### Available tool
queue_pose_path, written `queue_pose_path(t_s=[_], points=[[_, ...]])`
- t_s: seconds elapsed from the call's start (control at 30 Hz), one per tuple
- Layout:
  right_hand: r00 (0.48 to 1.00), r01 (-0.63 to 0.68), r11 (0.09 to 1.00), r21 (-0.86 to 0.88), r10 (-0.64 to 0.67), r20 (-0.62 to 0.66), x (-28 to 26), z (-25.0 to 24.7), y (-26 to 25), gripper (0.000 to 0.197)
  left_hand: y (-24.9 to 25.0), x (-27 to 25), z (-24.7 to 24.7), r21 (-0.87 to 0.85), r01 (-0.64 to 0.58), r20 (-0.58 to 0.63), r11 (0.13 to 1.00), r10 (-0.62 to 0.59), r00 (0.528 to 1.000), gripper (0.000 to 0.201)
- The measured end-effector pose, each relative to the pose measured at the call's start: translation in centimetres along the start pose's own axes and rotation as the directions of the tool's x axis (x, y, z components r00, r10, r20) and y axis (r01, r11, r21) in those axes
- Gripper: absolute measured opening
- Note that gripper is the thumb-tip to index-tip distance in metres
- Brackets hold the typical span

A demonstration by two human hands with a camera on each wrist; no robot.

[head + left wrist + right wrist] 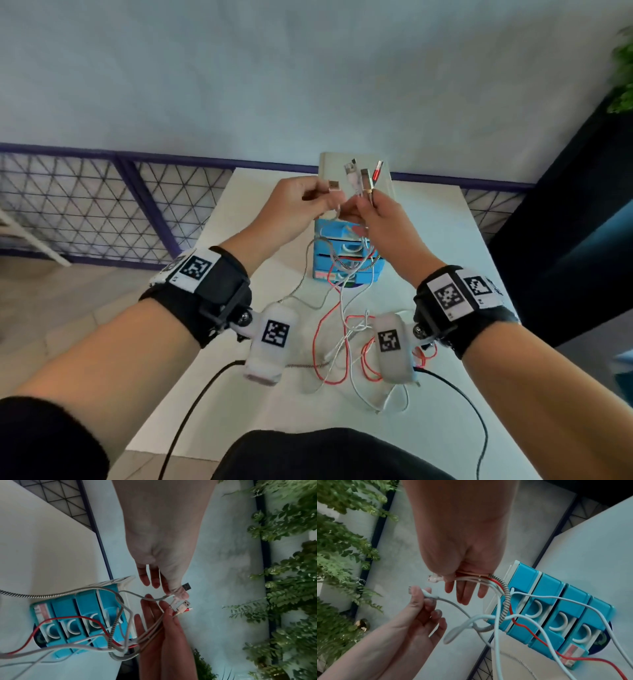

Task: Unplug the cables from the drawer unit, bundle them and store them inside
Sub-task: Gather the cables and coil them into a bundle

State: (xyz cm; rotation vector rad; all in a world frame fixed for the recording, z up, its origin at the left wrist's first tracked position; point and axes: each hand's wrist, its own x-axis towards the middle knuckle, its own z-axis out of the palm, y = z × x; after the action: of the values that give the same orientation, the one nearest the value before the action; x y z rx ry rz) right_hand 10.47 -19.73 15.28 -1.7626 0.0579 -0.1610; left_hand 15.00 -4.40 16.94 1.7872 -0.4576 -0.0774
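The blue drawer unit (346, 255) with white handles stands on the white table (438, 246); its drawers look shut. My right hand (366, 205) grips a bunch of cables (359, 186) just above the unit: a red one, white ones and a braided one, their plugs sticking up. Beside it, my left hand (329, 198) pinches the plug end of one white cable (334, 186). The left wrist view shows that plug (187, 586) at my thumb tip. The cables' lower lengths (346, 339) hang across the unit's front and lie tangled on the table.
A purple-framed mesh railing (102, 205) runs behind the table. A dark wall (565, 222) with green plants (623, 68) stands to the right. Black leads (191, 411) from the wrist cameras trail over the table's near edge.
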Motion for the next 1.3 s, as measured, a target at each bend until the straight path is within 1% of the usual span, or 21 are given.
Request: queue_pose_path(t_s=[0.07,0.13,0.33,0.43,0.5,0.57,0.6,0.63,0.67,0.7,0.73,0.77,0.83,0.93,1.0,1.07,1.1,1.13,1.2,1.23,1.3], points=[[1.000,-0.002,0.995,0.096,0.001,0.010,-0.4,0.4,-0.1,0.022,0.3,0.3,-0.1,-0.035,0.012,-0.041,0.999,-0.013,0.999,0.013],[1.000,0.001,0.994,0.111,-0.002,0.011,-0.9,0.8,-0.1,0.023,0.6,0.4,-0.2,-0.050,0.014,-0.055,0.999,-0.017,0.998,0.012],[0.997,0.067,0.998,-0.009,-0.067,-0.023,-1.3,1.6,-0.5,0.024,1.2,0.3,-0.1,-0.120,0.030,-0.012,0.992,-0.032,0.999,0.016],[0.998,0.048,0.997,-0.058,-0.051,-0.042,-1.2,1.9,-0.5,0.024,1.1,0.2,0.0,-0.157,0.027,0.004,0.987,-0.027,1.000,0.019],[0.998,0.039,0.998,-0.053,-0.041,-0.052,-1.2,2.0,-0.4,0.022,0.6,-0.2,0.2,-0.142,0.026,0.014,0.989,-0.024,1.000,0.023],[0.995,0.041,0.999,-0.035,-0.045,-0.094,-1.2,1.9,-0.2,0.022,-0.9,-0.7,0.6,-0.037,0.097,0.061,0.995,-0.095,0.994,0.040],[0.992,0.038,0.999,-0.015,-0.040,-0.120,-1.1,1.8,-0.1,0.022,-1.5,-1.1,0.6,0.094,0.147,0.129,0.985,-0.159,0.979,0.048],[0.990,0.036,0.999,0.022,-0.033,-0.138,-1.1,1.8,-0.2,0.023,-2.2,-1.4,0.6,0.252,0.168,0.232,0.953,-0.228,0.946,0.053],[0.988,0.033,0.997,0.064,-0.023,-0.150,-1.0,1.8,-0.2,0.024,-2.8,-1.8,0.6,0.377,0.166,0.334,0.911,-0.302,0.893,0.053],[0.986,0.031,0.994,0.100,-0.014,-0.165,-0.9,1.7,-0.3,0.026,-3.3,-2.2,0.5,0.451,0.150,0.405,0.880,-0.351,0.844,0.046],[0.983,0.031,0.990,0.135,-0.006,-0.185,-0.8,1.6,-0.3,0.027,-3.7,-2.7,0.5,0.472,0.136,0.441,0.871,-0.367,0.819,0.038],[0.978,0.027,0.983,0.180,0.011,-0.207,-0.9,1.4,-0.3,0.028,-4.3,-3.2,0.6,0.448,0.129,0.457,0.885,-0.351,0.817,0.033],[0.968,0.004,0.951,0.310,0.075,-0.239,-0.8,0.8,-0.3,0.029,-5.7,-4.3,0.6,0.322,0.128,0.459,0.938,-0.273,0.846,0.027],[0.964,-0.041,0.881,0.472,0.159,-0.213,-1.3,0.6,-0.1,0.028,-8.1,-5.2,0.3,0.225,0.164,0.332,0.960,-0.234,0.914,0.022],[0.962,-0.049,0.858,0.511,0.178,-0.207,-1.8,0.8,0.0,0.027,-8.8,-5.5,0.5,0.182,0.226,0.300,0.957,-0.273,0.914,0.023],[0.957,-0.056,0.832,0.552,0.202,-0.207,-2.0,0.8,0.0,0.026,-8.9,-5.9,0.8,0.010,0.345,0.314,0.939,-0.330,0.890,0.023],[0.956,-0.058,0.815,0.576,0.212,-0.204,-1.9,0.7,-0.1,0.026,-8.9,-6.0,0.9,-0.146,0.431,0.337,0.890,-0.365,0.868,0.020],[0.955,-0.058,0.802,0.594,0.218,-0.201,-1.9,0.5,-0.2,0.026,-8.9,-6.1,0.9,-0.295,0.508,0.373,0.809,-0.392,0.841,0.018],[0.957,-0.050,0.802,0.595,0.209,-0.201,-1.7,0.0,0.0,0.026,-8.7,-6.1,0.8,-0.485,0.598,0.424,0.638,-0.427,0.799,0.016],[0.959,-0.042,0.816,0.577,0.194,-0.205,-1.6,-0.3,0.1,0.026,-8.7,-6.0,0.9,-0.541,0.610,0.424,0.578,-0.439,0.792,0.020],[0.968,-0.021,0.855,0.519,0.148,-0.205,-1.5,-0.6,0.5,0.025,-8.6,-5.9,0.9,-0.648,0.573,0.390,0.501,-0.428,0.815,0.030]])
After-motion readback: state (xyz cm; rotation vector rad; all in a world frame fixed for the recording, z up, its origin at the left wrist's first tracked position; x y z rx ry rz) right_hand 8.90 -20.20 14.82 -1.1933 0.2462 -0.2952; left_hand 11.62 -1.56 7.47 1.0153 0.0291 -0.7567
